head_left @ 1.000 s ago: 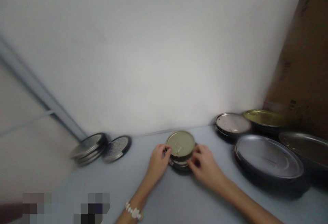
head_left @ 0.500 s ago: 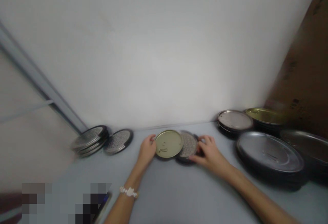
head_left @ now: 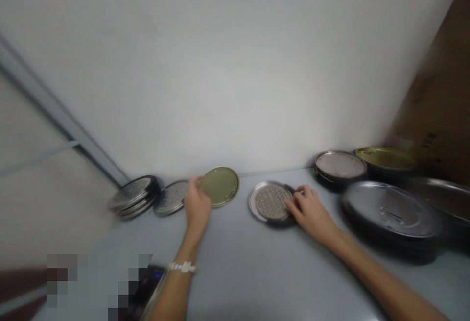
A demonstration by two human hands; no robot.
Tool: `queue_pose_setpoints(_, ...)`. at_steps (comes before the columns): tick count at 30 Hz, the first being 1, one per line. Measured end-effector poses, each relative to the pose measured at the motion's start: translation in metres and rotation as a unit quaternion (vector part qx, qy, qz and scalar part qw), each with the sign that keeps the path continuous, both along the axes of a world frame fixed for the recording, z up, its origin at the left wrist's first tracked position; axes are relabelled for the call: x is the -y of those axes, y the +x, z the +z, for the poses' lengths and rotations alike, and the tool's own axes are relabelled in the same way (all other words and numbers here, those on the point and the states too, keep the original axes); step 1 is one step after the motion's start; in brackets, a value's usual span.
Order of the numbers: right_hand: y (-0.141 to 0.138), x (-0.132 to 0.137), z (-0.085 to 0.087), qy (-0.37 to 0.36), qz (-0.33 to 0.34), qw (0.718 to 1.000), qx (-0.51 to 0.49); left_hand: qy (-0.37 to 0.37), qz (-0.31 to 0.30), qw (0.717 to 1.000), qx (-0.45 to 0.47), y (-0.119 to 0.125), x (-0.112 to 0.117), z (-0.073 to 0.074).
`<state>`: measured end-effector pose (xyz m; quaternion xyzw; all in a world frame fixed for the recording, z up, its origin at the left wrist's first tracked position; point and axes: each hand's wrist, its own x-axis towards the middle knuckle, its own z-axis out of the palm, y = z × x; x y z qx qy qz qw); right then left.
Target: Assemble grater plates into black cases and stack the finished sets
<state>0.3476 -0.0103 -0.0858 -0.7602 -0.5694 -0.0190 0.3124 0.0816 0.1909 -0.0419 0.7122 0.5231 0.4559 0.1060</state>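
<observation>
In the head view, the left hand (head_left: pixel 197 206) is closed on the left edge of the green lid (head_left: pixel 220 187), with its fingers pinched together there. The lid is near the foot of the wall (head_left: pixel 235 90), and a small ring shows at its lower right. A white bracelet (head_left: pixel 183 267) is around the left wrist.

The right hand (head_left: pixel 308 210) is clamped on the right edge of the patterned disc (head_left: pixel 271 201), the thumb upon its top. This disc, with a partly black rim, is well apart from the lid; whether it touches the table (head_left: pixel 249 272), I cannot tell.

To the left of the lid, a second disc (head_left: pixel 171 197) is partly behind the left hand, and beside it stands a disc pile (head_left: pixel 134 196). To the right stand the pale-topped stack (head_left: pixel 341 165), the yellow lid (head_left: pixel 385 158) and the large silver lid (head_left: pixel 389 210), which is blurred.
</observation>
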Motion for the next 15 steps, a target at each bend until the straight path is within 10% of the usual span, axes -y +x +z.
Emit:
queue_pose_setpoints(9,-0.002,0.002,0.004,-0.007,-0.002,1.0,-0.008,0.118,-0.016,0.993,-0.012,-0.002,0.005,0.002)
queue_pose_setpoints(15,0.0,0.003,0.002,-0.003,0.002,1.0,-0.017,0.056,-0.04,0.995,0.075,-0.003,0.01,0.006)
